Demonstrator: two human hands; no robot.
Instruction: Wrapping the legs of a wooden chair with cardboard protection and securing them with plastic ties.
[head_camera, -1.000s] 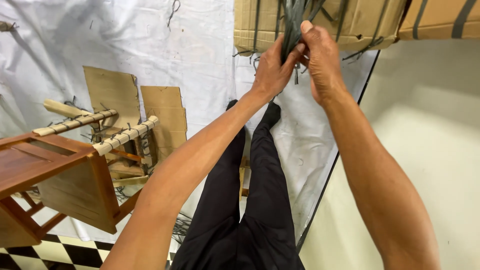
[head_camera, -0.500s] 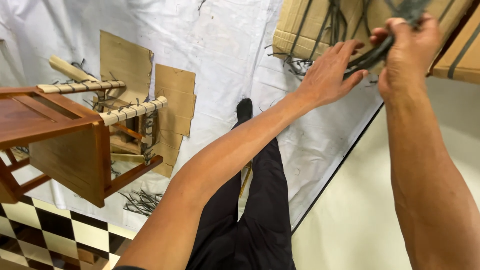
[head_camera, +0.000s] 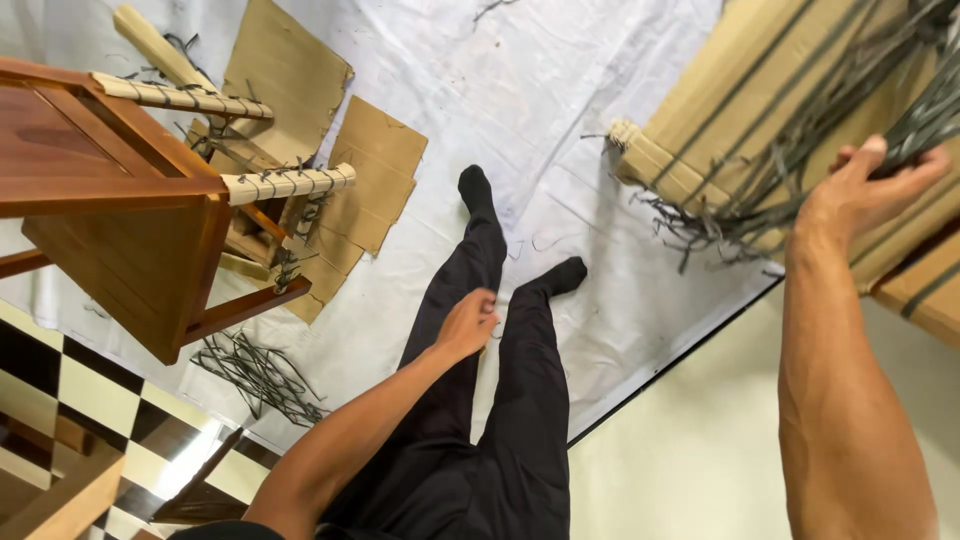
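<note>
White sheet (head_camera: 560, 90) spread over floor, cardboard pieces (head_camera: 330, 170) lying at ten o'clock. Wooden chair (head_camera: 120, 220) tipped at nine o'clock. Checkered tiles (head_camera: 60, 400) at eight, cream floor (head_camera: 690, 460) at five.

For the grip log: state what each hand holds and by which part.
The right hand grips a bundle of dark strips near one end, over the cardboard box. The left hand rests on the trouser leg, holding nothing visible.

Bright even light, soft shadows, edges stretched
</note>
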